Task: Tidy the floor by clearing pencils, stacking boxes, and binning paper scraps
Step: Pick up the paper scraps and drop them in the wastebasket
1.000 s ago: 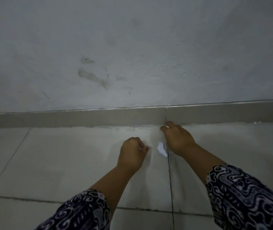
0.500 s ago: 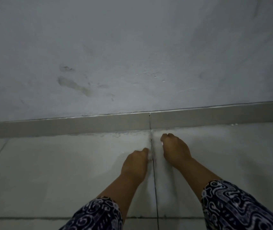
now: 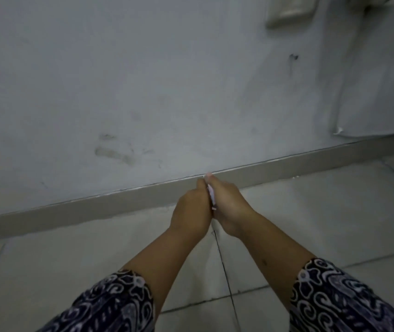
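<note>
Head view, downward toward floor (image 3: 311,224), wall (image 3: 143,80).

Looks like a plain room in someone's home, down at floor level

Pale tiled floor (image 3: 311,224) with dark grout lines, a tile skirting strip (image 3: 95,212), a scuffed, stained painted wall (image 3: 143,92), and what seems to be a white cushion or pillow (image 3: 378,104) leaning at right.

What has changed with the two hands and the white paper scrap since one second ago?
The left hand and right hand have lifted off the floor and come together, palms pressed around the paper scrap. A second ago the scrap lay on the tile between them; now only a pale edge shows between the palms. The view has also swung. The tiled floor and wall look unchanged.
</note>
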